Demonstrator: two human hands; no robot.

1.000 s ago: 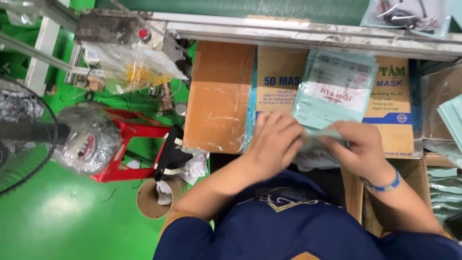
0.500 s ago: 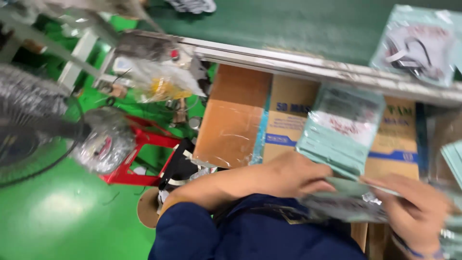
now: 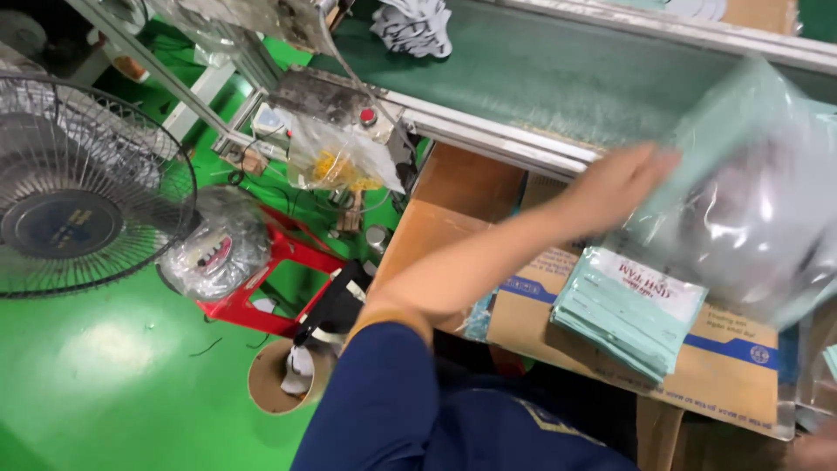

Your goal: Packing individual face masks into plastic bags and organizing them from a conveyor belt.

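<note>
Green conveyor belt (image 3: 558, 83) runs across the top of the scene as a person in a navy top works just below it. The left hand (image 3: 615, 187) is raised at the belt's near edge, fingers pressed against a blurred, clear plastic packet of pale-green masks (image 3: 750, 201); motion blur hides whether the fingers are clenched around it or only flat against it. The packet hangs tilted over the belt's metal rail (image 3: 497, 139). Just below the belt, 1 stack of flat mask packets (image 3: 628, 310) lies on a printed cardboard carton (image 3: 724, 366), apart from the hand. The right hand (image 3: 815, 453) barely shows, well below the belt at the lower right corner, and its grip cannot be told. Left of the belt's end, a clear bag with yellow contents (image 3: 336, 161) hangs beside a control box with a red button (image 3: 368, 115). Further left and below the belt stand a caged floor fan (image 3: 83, 187) and a red stool (image 3: 279, 279) carrying a plastic-wrapped bundle (image 3: 214, 249) on the green floor (image 3: 105, 384).
</note>
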